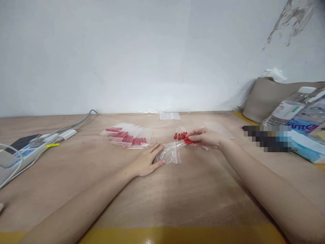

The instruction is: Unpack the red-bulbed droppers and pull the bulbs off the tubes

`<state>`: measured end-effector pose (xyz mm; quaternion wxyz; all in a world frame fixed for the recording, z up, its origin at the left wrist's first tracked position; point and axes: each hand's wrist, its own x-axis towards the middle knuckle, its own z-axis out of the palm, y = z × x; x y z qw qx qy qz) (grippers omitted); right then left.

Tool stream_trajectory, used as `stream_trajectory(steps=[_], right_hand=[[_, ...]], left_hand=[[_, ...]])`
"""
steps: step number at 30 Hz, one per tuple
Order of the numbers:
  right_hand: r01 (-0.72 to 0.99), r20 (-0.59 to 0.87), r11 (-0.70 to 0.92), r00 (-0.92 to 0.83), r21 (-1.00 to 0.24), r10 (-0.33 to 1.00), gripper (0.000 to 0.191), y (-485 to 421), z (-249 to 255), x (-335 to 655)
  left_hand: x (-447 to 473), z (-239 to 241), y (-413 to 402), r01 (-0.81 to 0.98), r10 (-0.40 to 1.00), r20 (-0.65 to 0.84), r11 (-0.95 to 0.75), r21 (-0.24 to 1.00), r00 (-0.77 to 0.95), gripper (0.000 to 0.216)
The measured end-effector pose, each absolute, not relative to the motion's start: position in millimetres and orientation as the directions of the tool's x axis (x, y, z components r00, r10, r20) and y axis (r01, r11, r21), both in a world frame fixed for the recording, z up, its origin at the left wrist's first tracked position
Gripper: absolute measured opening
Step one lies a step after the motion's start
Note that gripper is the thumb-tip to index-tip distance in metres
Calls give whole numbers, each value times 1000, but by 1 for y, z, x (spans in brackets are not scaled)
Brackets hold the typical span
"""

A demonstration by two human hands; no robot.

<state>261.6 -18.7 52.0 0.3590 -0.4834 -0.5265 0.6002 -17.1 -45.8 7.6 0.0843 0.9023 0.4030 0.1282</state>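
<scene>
My left hand [148, 159] lies flat on the wooden table [162, 196], fingers stretched out, pressing down the closed end of a small clear zip bag [172, 153]. My right hand [205, 137] pinches a bunch of red-capped droppers [187, 141] whose clear tips reach into the bag's mouth. A few loose red-capped droppers [179, 134] lie just behind the bag. A pile of filled bags with red droppers [127, 136] rests to the left of my left hand.
Empty clear bags [169, 116] lie by the wall. A power strip with cables [33, 149] sits at the left. At the right stand a beige bag [269, 98], a water bottle [289, 108] and a blue package [308, 135].
</scene>
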Motion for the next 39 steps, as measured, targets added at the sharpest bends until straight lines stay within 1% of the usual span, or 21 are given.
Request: stream_trajectory(steps=[2,3,5,6,8,9,10,11,12,13,16,19,21,25,27,30,33,35,37,39], right_hand=[[94,-92,-77,-165,-993,982,17,-16,65,280],[103,-7,3,-97,-995,995,19,-15,69,286],[168,208,199,34,-965,978,21,-13,74,289],[235,321,295,81,-926,944,22,-11,74,287],[426,529,450,83,-785,845,22,-8,70,276],[532,608,499,37,-684,793,21,-6,66,268],[632,660,532,-44,-563,750,19,-4,61,260],[712,680,546,-131,-442,721,19,-1,56,253],[770,671,540,-205,-338,712,20,1,50,246],[813,639,522,-261,-259,724,23,3,45,239],[849,549,503,-346,-162,761,27,10,29,228],[847,492,531,-452,-24,744,23,14,17,225],[837,465,544,-505,60,727,22,15,12,226],[837,452,526,-532,152,716,25,14,8,226],[852,477,495,-511,170,715,27,12,8,226],[875,511,468,-460,122,726,28,10,9,224],[890,564,454,-388,26,729,28,7,12,223],[890,624,451,-314,-70,716,28,2,15,222],[849,654,499,-280,-173,702,29,-7,17,222],[763,637,603,-347,-235,688,28,-21,17,223]], left_hand=[[-17,7,-45,704,750,200,-661,260,631,64],[-18,6,-45,707,753,209,-658,259,624,65],[-18,6,-44,720,760,202,-650,243,618,66],[-18,5,-44,727,762,192,-647,228,618,65],[-17,5,-44,741,766,176,-642,197,618,64],[-17,5,-44,748,770,173,-638,185,614,64],[-17,5,-44,754,774,172,-633,177,609,63],[-17,5,-44,759,778,172,-628,172,605,63],[-17,5,-45,762,780,169,-625,170,602,63],[-17,5,-45,765,783,167,-622,169,600,63],[-17,5,-45,767,785,164,-620,168,598,62],[-18,4,-44,767,785,163,-619,167,598,62],[-18,4,-44,766,783,162,-621,167,600,61],[-17,4,-45,768,785,155,-619,167,599,61],[-17,4,-45,768,787,155,-617,170,597,61],[-18,4,-44,762,783,166,-621,183,599,61],[-18,3,-43,756,778,172,-628,184,604,61],[-19,3,-43,755,775,173,-631,178,608,61],[-19,2,-42,750,769,174,-638,172,615,62],[-19,3,-42,747,767,172,-642,173,619,63]])
